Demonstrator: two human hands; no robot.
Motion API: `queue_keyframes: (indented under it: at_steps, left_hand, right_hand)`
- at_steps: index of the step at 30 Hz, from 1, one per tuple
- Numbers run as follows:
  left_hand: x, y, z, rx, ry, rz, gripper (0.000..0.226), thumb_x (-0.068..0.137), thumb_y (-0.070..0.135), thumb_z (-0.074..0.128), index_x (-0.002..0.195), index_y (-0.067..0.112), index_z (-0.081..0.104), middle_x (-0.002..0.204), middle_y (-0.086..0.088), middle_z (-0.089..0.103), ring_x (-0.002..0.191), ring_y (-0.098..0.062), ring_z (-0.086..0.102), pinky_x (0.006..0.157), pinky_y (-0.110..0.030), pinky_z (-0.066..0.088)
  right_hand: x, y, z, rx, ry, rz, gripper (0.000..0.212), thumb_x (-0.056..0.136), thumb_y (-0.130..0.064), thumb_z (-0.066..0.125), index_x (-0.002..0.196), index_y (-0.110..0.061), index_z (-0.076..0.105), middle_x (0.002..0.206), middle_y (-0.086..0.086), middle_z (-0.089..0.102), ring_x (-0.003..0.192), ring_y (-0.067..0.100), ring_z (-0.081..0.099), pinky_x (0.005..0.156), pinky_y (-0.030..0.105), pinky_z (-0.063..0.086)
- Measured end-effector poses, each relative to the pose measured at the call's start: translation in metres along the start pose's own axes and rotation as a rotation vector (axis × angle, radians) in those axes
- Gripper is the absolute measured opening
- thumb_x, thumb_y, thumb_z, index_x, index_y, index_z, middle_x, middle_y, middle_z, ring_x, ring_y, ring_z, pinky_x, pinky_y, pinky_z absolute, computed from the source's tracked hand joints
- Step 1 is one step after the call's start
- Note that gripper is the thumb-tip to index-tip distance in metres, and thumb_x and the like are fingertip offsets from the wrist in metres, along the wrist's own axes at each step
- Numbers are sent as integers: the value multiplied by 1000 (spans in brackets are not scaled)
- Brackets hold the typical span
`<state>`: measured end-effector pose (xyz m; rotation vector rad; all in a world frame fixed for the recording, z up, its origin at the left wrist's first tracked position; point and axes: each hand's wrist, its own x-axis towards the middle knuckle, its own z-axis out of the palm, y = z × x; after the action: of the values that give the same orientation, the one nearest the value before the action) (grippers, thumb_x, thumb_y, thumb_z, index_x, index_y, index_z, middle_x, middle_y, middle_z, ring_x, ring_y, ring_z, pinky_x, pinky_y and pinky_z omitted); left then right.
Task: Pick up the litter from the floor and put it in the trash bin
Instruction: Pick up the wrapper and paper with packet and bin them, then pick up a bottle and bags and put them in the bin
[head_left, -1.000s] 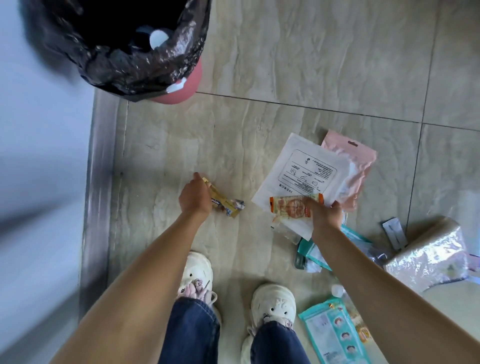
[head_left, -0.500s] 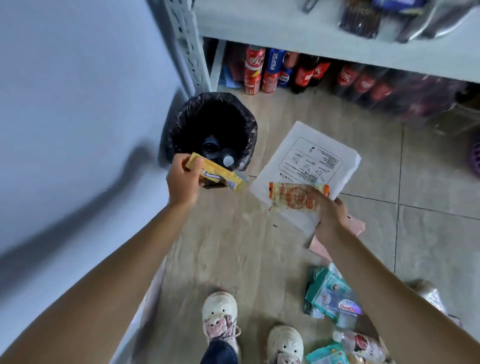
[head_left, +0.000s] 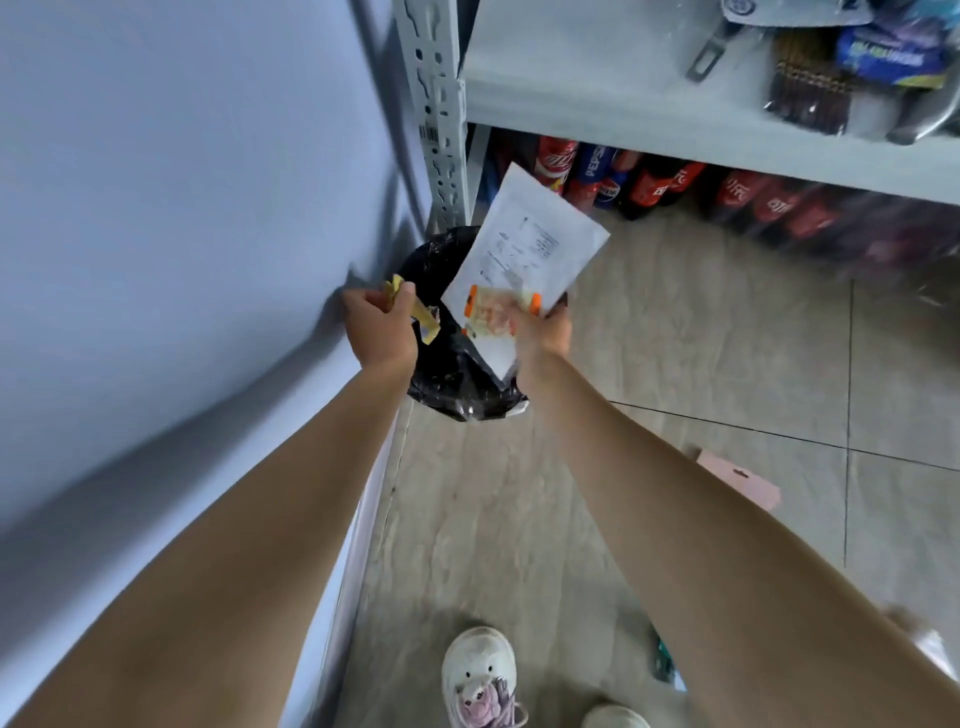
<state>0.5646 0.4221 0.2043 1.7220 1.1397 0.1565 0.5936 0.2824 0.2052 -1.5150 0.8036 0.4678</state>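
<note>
The bin (head_left: 457, 384), lined with a black bag, sits at the middle of the frame, tucked against the blue-grey wall (head_left: 182, 208) and the foot of a perforated metal post (head_left: 436, 104). Both hands are over its mouth. The left hand (head_left: 376, 327) is closed around a yellow wrapper (head_left: 423, 319), which sticks out from between the fingers above the bin's left rim. The right hand (head_left: 543, 330) pinches two pieces together: an orange packet (head_left: 493, 312) on top and a large white pouch (head_left: 524, 254) with printed text behind it, the pouch tilted up toward the upper middle of the frame.

A pink pouch (head_left: 737, 480) lies flat on the tiled floor (head_left: 701, 338) at right of centre, well apart from the bin. At the lower right edge, scraps of more litter show, too blurred to tell.

A white shoe (head_left: 480, 675) stands at the bottom centre. Across the top right runs a shelf (head_left: 597, 83) carrying packaged goods, and soda bottles (head_left: 649, 179) line the floor beneath it.
</note>
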Motion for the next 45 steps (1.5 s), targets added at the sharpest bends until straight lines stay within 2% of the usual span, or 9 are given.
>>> queue_keyframes:
  at_steps: [2,6,10,15,19,24,30,40,45]
  left_hand:
    - [-2,-10,2,78,-131,-40,32,84,42,65,87,16,47,83,3,54,75,-15,52,67,-24,44]
    - [-8,-22,-3,312,-317,-33,29,90,43,51,94,16,60,105,-7,63,101,-25,59,100,-39,47]
    - [-25,-17,-10,477,-392,54,39,95,37,41,118,13,60,113,-7,64,107,-26,58,92,-34,45]
    - [-66,-8,-21,800,-426,452,34,96,27,39,109,9,65,110,-9,65,102,-28,60,84,-37,49]
    - [-116,-3,-27,943,-480,633,38,95,30,40,120,11,61,118,-8,64,113,-27,54,88,-38,46]
    - [-192,-6,-44,1037,-530,692,42,94,37,41,125,16,60,124,-7,62,119,-27,50,93,-37,44]
    - [-281,-18,-63,990,-552,687,42,94,36,45,127,15,60,139,-5,55,127,-27,49,101,-38,40]
    - [-429,-92,-88,1095,-680,707,48,96,43,40,134,17,54,142,-6,52,129,-27,47,104,-39,36]
    - [-505,-130,-90,1104,-735,739,46,95,41,43,132,16,56,138,-8,55,127,-28,48,104,-38,38]
  right_hand:
    - [5,14,8,-116,-91,75,59,75,-33,75,124,-8,51,115,9,64,96,22,60,83,34,49]
    - [8,38,-5,-334,-169,107,62,78,-36,70,130,-8,50,114,7,63,106,24,59,88,33,46]
    - [1,36,-35,-533,-157,-108,66,81,-34,66,138,-12,42,138,6,52,124,24,50,97,33,41]
    - [-19,34,-92,-1222,-208,-549,55,88,-40,51,137,-17,41,148,4,35,138,28,28,108,41,27]
    - [-39,36,-140,-1530,-260,-638,57,93,-43,42,142,-16,35,158,8,19,147,26,8,117,42,13]
    - [-82,44,-205,-1600,-262,-635,56,95,-44,37,144,-17,33,158,8,19,148,26,7,119,45,8]
    - [-137,71,-299,-1543,-208,-625,53,93,-42,42,139,-15,41,152,9,33,143,26,21,116,42,14]
    - [-231,153,-457,-1524,-62,-559,54,91,-41,48,138,-16,43,147,9,41,141,27,24,114,40,17]
    - [-280,201,-514,-1437,-63,-487,54,87,-40,53,135,-16,46,143,11,46,138,28,29,112,40,21]
